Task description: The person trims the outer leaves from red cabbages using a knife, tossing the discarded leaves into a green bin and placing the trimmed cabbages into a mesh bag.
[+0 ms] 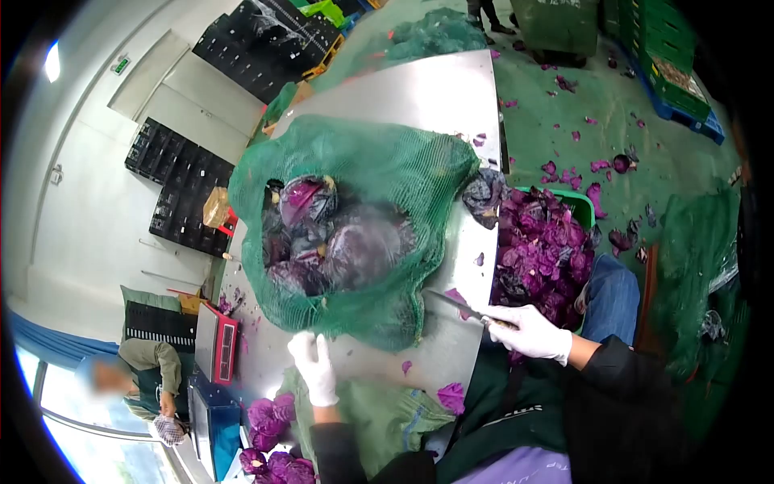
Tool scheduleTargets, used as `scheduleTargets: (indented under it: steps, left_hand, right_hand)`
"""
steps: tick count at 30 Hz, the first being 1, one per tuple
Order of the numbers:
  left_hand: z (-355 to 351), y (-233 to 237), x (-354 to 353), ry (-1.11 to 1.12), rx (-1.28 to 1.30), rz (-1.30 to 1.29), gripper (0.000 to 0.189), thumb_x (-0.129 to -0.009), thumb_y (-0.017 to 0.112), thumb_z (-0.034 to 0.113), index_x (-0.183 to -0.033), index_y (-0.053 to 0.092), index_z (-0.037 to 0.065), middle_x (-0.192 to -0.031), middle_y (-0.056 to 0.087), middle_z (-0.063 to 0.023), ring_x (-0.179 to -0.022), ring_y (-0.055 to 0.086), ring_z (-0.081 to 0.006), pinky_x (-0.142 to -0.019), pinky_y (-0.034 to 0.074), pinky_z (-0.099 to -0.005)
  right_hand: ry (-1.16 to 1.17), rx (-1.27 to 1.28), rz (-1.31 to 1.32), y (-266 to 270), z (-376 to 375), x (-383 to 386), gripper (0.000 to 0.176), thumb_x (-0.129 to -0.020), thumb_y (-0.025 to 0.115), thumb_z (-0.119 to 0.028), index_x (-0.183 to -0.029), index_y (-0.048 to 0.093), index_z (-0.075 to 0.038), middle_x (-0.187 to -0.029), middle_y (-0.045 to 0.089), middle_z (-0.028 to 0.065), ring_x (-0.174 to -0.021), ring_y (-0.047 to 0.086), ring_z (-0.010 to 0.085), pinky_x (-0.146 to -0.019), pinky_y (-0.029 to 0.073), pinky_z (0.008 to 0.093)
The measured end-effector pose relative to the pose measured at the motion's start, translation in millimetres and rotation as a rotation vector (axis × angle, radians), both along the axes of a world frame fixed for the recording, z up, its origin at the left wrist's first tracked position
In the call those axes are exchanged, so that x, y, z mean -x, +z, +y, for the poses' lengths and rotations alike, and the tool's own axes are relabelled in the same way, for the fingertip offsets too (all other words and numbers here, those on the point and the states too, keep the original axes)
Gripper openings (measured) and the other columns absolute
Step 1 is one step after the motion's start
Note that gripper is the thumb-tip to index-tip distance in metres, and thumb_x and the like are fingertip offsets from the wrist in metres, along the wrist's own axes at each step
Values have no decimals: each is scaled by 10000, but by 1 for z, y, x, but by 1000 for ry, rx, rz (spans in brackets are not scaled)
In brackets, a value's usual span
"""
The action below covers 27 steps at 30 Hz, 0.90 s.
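A green mesh bag (pixel 375 165) full of red cabbages lies on the metal table, its mouth spread around several dark purple heads. One cabbage (pixel 308 200) shows a bright purple patch, and a larger cabbage (pixel 367 248) sits beside it. In a white glove, my right hand (pixel 528 332) grips the handle of a knife (pixel 455 303), whose blade points left toward the bag's near corner. My left hand (pixel 313 367), also gloved, is right at the bag's near edge, thumb and fingers apart with nothing visible between them.
To the right stands a green crate (pixel 582 208) heaped with purple leaves. A green sack (pixel 379 419) and trimmed cabbages (pixel 270 419) are at the near left, beyond them a red scale (pixel 218 343) and another person (pixel 153 375). Leaves litter the floor (pixel 556 113).
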<state>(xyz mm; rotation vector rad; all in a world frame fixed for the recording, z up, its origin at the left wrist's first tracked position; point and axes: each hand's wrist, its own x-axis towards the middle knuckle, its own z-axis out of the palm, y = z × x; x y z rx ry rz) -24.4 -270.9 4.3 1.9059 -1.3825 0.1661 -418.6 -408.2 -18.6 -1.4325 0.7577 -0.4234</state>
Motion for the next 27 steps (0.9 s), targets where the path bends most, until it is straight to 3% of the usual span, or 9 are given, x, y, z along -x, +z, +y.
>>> scheduleTargets:
  steps: [1, 5, 7, 13, 15, 17, 19, 24, 27]
  left_hand:
    - [-5, -2, 1, 24, 44, 102, 232, -868, 661, -2, -1088, 591, 18, -1087, 582, -138, -1078, 519, -302, -963, 416, -394]
    - [-51, 55, 62, 44, 263, -525, 427, -854, 706, 60, -1257, 573, 15, -1291, 565, -152, -1171, 537, -294, -1029, 402, -407]
    - [-75, 78, 85, -315, -92, -615, 464, -825, 729, 128, -1266, 600, 58, -1389, 532, -158, -1241, 497, -323, -1039, 384, -421]
    - [-144, 36, 86, -463, -309, -987, 369, -808, 613, 98, -1175, 648, 117, -1456, 504, -128, -1342, 437, -315, -1075, 295, -512]
    - [-143, 32, 91, -541, -289, -1008, 306, -770, 605, 79, -1071, 649, 102, -1379, 552, -116, -1275, 484, -304, -1036, 326, -492]
    - [-137, 35, 99, -571, -304, -970, 183, -726, 619, 105, -908, 612, 128, -1002, 602, -78, -1000, 548, -268, -896, 378, -433]
    - [-132, 33, 107, -519, -364, -893, 121, -753, 632, 113, -866, 592, 133, -864, 584, -65, -911, 564, -268, -854, 391, -420]
    - [-129, 30, 137, -370, -398, -535, 50, -856, 626, 129, -862, 589, 95, -768, 618, -127, -776, 611, -347, -718, 453, -460]
    - [-126, 31, 139, -387, -330, -392, 64, -885, 616, 133, -856, 594, 81, -753, 630, -157, -743, 621, -372, -666, 474, -482]
  right_hand:
    - [-40, -45, -7, 4, 5, 5, 459, -1007, 551, -159, -1464, 510, -155, -780, 624, -1, -614, 549, 61, -630, 513, 257]
    - [-307, -221, -189, 0, -4, 6, 429, -1029, 526, -192, -1441, 500, -73, -828, 613, -26, -592, 496, 20, -520, 436, 189]
    - [-304, -244, -177, 4, 0, -1, 436, -1028, 537, -202, -1446, 496, -85, -844, 606, -19, -596, 492, 21, -510, 421, 182]
    - [-230, -260, -184, 1, 18, -7, 446, -1032, 538, -208, -1456, 482, -80, -868, 624, -19, -615, 515, 25, -504, 407, 178]
    - [-254, -237, -186, 0, 19, -7, 458, -1023, 550, -215, -1458, 487, -87, -833, 619, -10, -596, 522, 37, -519, 435, 198]
    - [-268, -201, -186, -1, 18, -9, 462, -1017, 556, -215, -1458, 491, -94, -817, 623, -3, -583, 527, 50, -531, 456, 215]
    - [-264, -144, -184, -3, 15, -15, 457, -1016, 556, -208, -1456, 496, -101, -820, 637, 1, -577, 531, 63, -541, 471, 231]
    - [-255, 268, -196, -8, -4, -48, 447, -1011, 517, -176, -1452, 489, -110, -943, 688, 140, -720, 638, 216, -739, 540, 346]
    - [-240, 398, -175, -30, 5, -48, 458, -1024, 511, -174, -1476, 471, -113, -1030, 704, 91, -766, 620, 161, -790, 535, 316]
